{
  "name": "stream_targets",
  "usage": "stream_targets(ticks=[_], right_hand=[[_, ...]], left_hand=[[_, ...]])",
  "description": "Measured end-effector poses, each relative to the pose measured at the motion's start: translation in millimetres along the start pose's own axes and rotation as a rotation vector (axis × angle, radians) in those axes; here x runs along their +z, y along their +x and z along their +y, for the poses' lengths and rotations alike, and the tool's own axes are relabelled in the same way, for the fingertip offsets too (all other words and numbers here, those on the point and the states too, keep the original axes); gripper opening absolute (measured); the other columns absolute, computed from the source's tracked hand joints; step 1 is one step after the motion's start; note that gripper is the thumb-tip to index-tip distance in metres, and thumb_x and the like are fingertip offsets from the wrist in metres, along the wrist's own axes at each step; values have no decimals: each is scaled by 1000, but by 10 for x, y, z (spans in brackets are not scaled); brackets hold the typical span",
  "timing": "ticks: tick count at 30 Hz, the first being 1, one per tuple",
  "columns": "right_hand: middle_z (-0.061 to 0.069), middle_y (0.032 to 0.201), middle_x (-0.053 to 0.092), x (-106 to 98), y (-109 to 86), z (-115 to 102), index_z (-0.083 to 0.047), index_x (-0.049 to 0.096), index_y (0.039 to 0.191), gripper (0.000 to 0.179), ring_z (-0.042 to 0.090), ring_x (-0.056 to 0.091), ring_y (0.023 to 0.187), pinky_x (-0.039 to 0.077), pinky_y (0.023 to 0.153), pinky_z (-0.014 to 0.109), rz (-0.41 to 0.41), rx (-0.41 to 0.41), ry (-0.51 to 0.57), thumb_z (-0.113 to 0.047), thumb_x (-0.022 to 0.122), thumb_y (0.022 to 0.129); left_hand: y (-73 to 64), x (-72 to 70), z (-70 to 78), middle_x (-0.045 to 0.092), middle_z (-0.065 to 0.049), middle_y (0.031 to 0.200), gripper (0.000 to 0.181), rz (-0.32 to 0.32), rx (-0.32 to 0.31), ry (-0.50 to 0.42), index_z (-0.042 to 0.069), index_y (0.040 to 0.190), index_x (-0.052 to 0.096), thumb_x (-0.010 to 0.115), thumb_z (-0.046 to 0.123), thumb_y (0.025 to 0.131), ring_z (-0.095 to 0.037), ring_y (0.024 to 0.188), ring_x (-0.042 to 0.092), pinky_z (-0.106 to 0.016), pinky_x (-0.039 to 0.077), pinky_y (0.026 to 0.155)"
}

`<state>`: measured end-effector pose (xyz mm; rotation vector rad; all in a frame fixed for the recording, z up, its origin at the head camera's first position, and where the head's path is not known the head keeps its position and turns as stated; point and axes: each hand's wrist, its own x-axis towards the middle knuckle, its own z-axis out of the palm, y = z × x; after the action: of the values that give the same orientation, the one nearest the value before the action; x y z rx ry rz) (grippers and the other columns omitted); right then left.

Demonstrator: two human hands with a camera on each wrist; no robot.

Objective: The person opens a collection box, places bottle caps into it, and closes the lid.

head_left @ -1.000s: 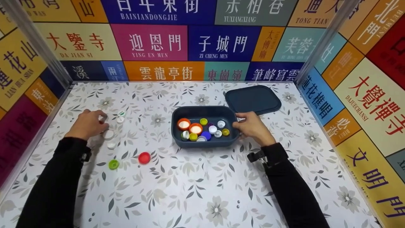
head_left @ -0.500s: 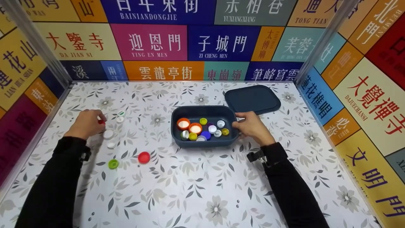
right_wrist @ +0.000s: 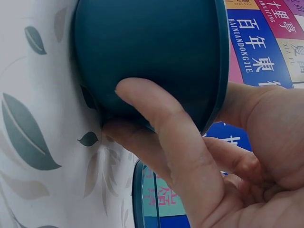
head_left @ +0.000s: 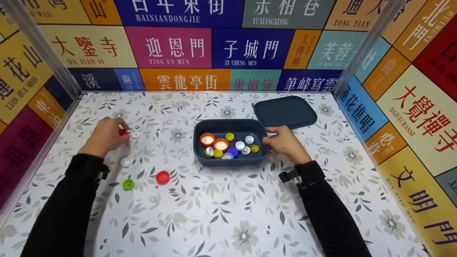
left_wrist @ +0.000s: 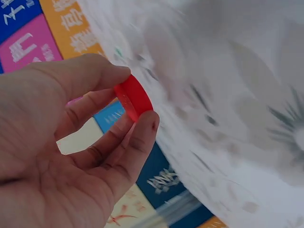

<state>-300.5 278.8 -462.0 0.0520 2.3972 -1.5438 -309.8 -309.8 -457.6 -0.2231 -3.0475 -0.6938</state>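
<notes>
Between thumb and fingertips, my left hand [head_left: 108, 136] pinches a red bottle cap [left_wrist: 134, 97], held over the left part of the table. White caps lie close by: one [head_left: 136, 134] beside the fingers, another [head_left: 125, 162] below the hand. My right hand [head_left: 286, 143] grips the right end of a dark blue box [head_left: 232, 162], thumb at the rim and fingers against the outer wall [right_wrist: 147, 47]. Several caps in orange, yellow, white and blue lie inside the box, among them an orange-rimmed cap [head_left: 221, 145].
A green cap [head_left: 128, 184] and a larger red cap [head_left: 162, 177] lie on the flower-patterned table [head_left: 200, 214], left of the box. The dark blue lid [head_left: 285, 111] lies behind the box to the right. Walls with printed signs [head_left: 167, 48] border the table's back and sides.
My left hand has lifted the red cap and shifted right, now covering a white cap that showed earlier. The right hand and the box have stayed in place.
</notes>
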Motion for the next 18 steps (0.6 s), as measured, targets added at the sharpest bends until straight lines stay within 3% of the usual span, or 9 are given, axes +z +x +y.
stream_targets(ticks=[8, 18], right_hand=[[32, 127, 84, 2, -6, 16, -5, 57, 171, 67, 17, 82, 70, 71, 63, 38, 12, 4, 3, -5, 70, 105], [33, 127, 83, 11, 3, 21, -2, 57, 170, 64, 19, 86, 82, 73, 69, 39, 4, -9, 23, -6, 69, 107]], left_hand=[[19, 63, 513, 67, -33, 113, 32, 73, 123, -15, -7, 125, 79, 76, 1, 94, -44, 103, 59, -53, 53, 88], [-7, 191, 1264, 69, -30, 115, 30, 92, 294, -40, -4, 124, 81, 79, -2, 94, -42, 98, 67, -53, 62, 86]])
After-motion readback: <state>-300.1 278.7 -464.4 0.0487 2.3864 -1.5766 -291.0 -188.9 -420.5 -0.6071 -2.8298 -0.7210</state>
